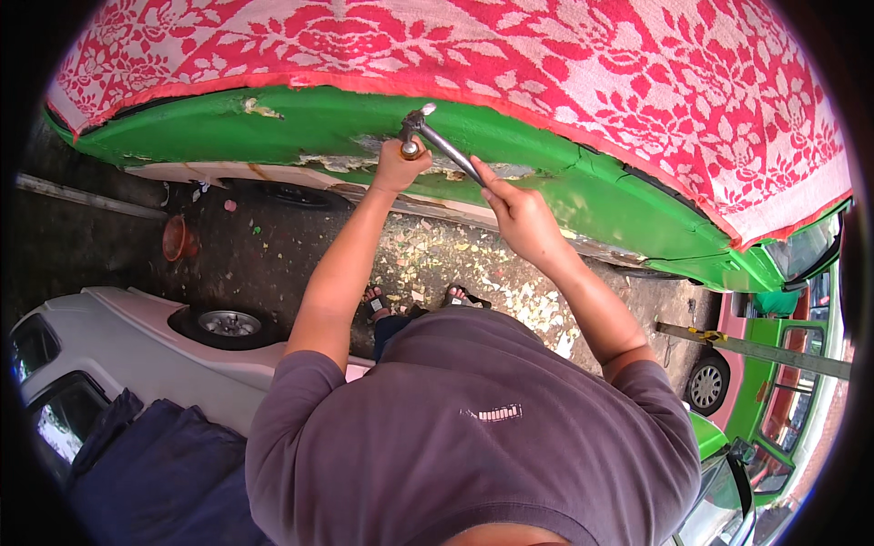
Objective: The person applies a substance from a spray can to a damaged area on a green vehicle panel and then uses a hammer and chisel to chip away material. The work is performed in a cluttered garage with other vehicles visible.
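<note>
My right hand (528,217) is closed round the handle of a ball-peen hammer (446,147), its metal head raised just beside my left hand. My left hand (401,167) grips a short tool with a round, shiny, brass-coloured butt (411,150); its working end is hidden. Both hands are in front of the green vehicle body (319,127). Behind them a chipped strip (341,164) shows bare, pale and rusty patches. A red and pale flowered cloth (364,45) covers the vehicle's top.
Paint chips (428,264) litter the ground around my sandalled feet. At left are an orange-brown pot (178,238), a metal bar (91,197) and a pale car (173,364) with dark cloth (164,473) on it. On the right another bar (756,350) crosses before parked green vehicles (774,391).
</note>
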`<state>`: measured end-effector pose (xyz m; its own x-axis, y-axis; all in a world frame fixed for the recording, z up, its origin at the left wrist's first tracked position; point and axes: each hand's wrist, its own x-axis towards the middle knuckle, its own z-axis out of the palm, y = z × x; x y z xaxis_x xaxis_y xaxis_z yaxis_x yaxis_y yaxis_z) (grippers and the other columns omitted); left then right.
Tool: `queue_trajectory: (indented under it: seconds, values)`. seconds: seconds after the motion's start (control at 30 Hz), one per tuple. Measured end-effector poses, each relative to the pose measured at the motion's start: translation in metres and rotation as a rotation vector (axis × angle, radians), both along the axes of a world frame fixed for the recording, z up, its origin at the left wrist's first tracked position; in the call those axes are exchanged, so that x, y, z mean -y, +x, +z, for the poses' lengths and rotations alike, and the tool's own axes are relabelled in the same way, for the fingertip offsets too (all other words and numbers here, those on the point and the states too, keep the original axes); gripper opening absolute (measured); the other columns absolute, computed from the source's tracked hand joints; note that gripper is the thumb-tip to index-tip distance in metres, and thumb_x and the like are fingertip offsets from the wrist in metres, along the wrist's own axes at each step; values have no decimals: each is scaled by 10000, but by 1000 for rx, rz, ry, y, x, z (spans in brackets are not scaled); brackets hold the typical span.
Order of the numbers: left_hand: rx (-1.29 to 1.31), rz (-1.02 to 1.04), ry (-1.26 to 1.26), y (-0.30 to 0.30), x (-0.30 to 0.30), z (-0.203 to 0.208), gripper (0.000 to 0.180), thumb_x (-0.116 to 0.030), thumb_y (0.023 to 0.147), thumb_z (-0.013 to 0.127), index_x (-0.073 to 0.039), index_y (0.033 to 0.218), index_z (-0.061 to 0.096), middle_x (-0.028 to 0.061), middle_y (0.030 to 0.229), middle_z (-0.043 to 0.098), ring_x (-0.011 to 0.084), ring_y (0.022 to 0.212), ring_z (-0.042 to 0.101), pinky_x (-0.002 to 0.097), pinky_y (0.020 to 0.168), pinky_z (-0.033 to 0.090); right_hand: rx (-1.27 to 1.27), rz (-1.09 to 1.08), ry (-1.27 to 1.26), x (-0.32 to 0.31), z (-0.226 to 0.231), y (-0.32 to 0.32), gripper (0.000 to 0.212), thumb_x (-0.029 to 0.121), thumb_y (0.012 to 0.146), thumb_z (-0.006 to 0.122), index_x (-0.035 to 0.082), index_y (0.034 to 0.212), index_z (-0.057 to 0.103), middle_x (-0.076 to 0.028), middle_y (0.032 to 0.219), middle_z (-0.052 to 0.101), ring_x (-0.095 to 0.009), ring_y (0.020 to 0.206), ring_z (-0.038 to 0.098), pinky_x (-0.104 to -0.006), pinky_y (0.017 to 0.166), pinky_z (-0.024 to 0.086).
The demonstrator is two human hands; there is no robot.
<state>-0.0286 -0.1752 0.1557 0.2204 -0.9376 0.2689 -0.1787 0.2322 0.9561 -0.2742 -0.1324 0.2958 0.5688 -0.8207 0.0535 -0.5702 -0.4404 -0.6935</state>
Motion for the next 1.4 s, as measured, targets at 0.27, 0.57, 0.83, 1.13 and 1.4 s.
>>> queue_trajectory:
  seconds: [0.27,0.57,0.83,1.13,1.4]
  values:
    - [48,-46,16,5,4,-2,220,18,770,663,-36,622,509,-47,609,493,38,587,404,243,535,343,40,34,-151,11,-3,-1,483,109,926,566,232,1387,485,-224,830,646,-369,733,642,-418,668,500]
    - [11,-27,31,8,4,3,242,-14,758,690,-41,612,500,-44,589,469,43,586,407,252,544,370,152,55,-195,9,1,-2,495,70,917,568,210,1385,486,-230,820,639,-362,698,635,-412,650,498]
    - [-21,46,2,1,-15,-14,250,18,773,666,-39,617,479,-32,586,475,53,583,420,252,561,392,-140,92,-95,17,-7,-3,491,111,916,572,249,1380,488,-224,809,639,-386,732,637,-476,654,494]
    - [-75,92,-58,17,-13,-15,219,22,780,665,-39,645,505,-27,635,510,56,587,424,247,562,375,22,131,-114,3,12,6,491,109,910,583,250,1374,500,-201,783,631,-358,677,614,-426,651,487]
    - [19,104,35,10,-7,-15,183,-14,738,688,-44,645,532,-40,636,514,50,601,442,265,538,365,169,92,-107,0,15,6,482,117,920,576,237,1380,492,-213,801,636,-370,695,624,-435,648,485]
